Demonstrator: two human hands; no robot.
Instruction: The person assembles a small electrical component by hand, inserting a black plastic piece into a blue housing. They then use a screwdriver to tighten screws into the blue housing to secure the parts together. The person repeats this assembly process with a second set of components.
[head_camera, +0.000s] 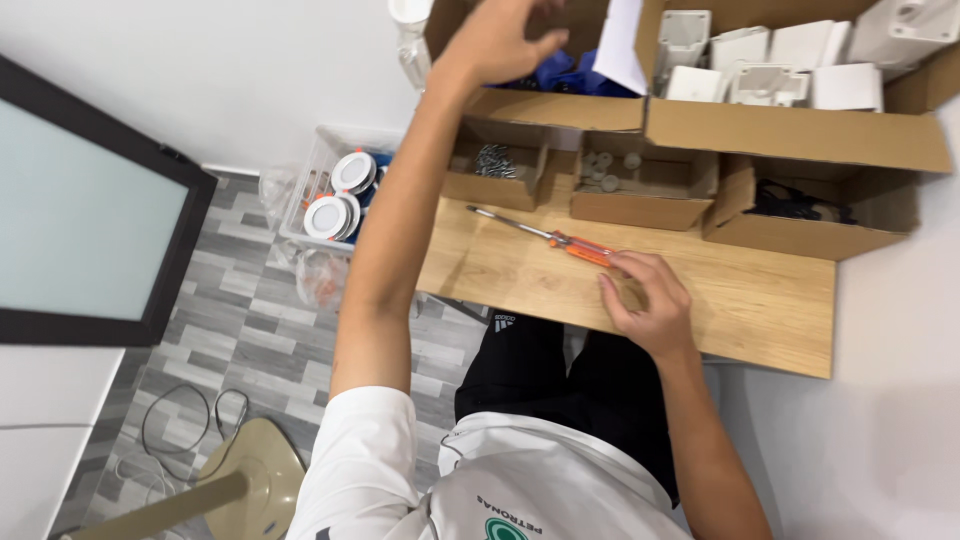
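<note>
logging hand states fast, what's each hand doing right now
Left hand: open, reaching into the upper cardboard box, holding nothing visible.
Right hand: fingertips on the orange screwdriver, not gripping it.

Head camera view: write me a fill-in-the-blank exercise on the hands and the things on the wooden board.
1. The right hand rests on the wooden board beside the ____ handle of the screwdriver.
2. The left hand reaches up into a ____ box.
3. The small box behind the screwdriver's tip holds metal ____.

Missing words: orange; cardboard; screws
</note>
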